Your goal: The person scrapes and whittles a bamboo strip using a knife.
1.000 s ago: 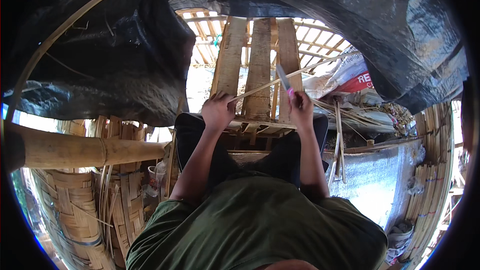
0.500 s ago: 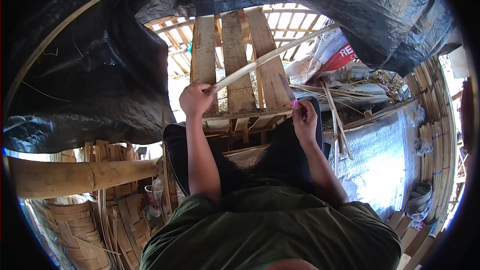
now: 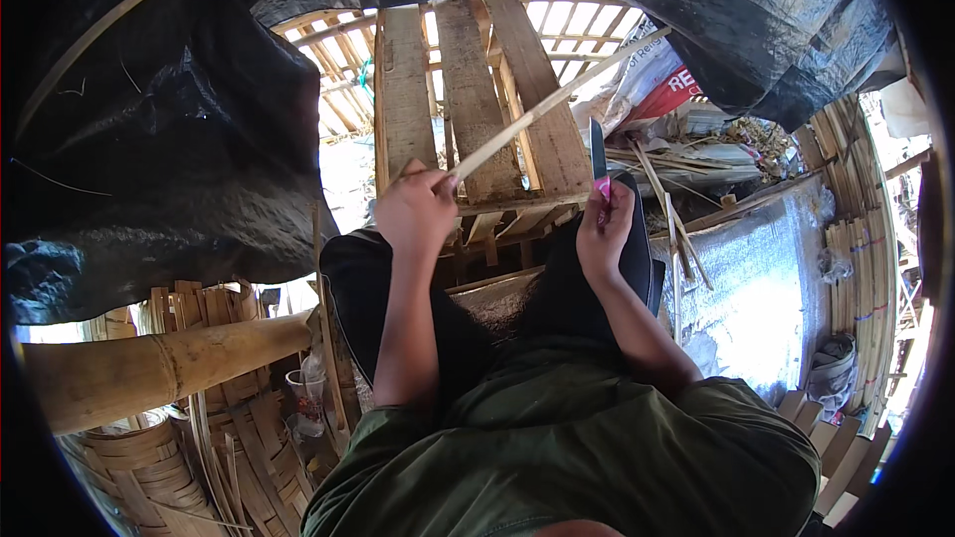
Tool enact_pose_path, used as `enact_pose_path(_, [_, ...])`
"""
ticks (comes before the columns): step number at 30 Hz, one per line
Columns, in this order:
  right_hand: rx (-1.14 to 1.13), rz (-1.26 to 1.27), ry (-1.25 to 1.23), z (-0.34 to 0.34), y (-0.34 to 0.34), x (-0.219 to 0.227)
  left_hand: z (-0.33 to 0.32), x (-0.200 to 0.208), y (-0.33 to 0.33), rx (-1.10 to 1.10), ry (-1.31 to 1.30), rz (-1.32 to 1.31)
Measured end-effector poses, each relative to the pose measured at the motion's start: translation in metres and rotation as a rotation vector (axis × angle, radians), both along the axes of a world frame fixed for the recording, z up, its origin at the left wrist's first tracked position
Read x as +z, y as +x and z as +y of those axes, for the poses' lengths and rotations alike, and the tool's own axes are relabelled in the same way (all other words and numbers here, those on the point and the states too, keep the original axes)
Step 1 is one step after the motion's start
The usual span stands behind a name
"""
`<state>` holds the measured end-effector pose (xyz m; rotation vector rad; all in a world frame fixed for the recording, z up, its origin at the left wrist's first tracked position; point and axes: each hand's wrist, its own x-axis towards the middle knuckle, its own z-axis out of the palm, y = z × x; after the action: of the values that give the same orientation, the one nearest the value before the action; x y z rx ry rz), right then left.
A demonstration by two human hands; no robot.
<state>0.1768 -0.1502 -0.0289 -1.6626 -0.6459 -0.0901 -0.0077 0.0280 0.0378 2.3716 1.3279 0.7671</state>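
Note:
My left hand [image 3: 416, 211] is closed round one end of a long, pale bamboo strip [image 3: 557, 99]. From that fist the strip slants up and to the right, across a rough plank bench [image 3: 468, 89], towards a white and red sack. In my right hand [image 3: 606, 224] is a knife [image 3: 597, 151] with a pink handle, its dark blade pointing up and away from me. The blade stands apart from the strip. Most of the handle is hidden by my fingers, which rest above my right knee.
Black plastic sheeting [image 3: 159, 139] hangs at the left and over the top. A thick bamboo pole [image 3: 179, 363] lies at the left above woven baskets [image 3: 129, 462]. At the right are loose thin strips [image 3: 668, 201], the printed sack [image 3: 652, 89] and a silvery sheet [image 3: 746, 288].
My left hand has come slightly nearer and to the right, with the strip shifting along. The knife has turned from leaning left to nearly upright. The whole view has shifted a little.

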Motion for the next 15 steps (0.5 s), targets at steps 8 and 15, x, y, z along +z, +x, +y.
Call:
enact_pose_path(8, [0.201, -0.129, -0.367, 0.052, 0.022, 0.063, -0.034, -0.019, 0.023, -0.078, 0.175, -0.043])
enact_pose_path(15, [0.324, -0.143, -0.866, 0.092, 0.019, 0.082, -0.019, -0.015, 0.017, -0.127, 0.154, -0.068])
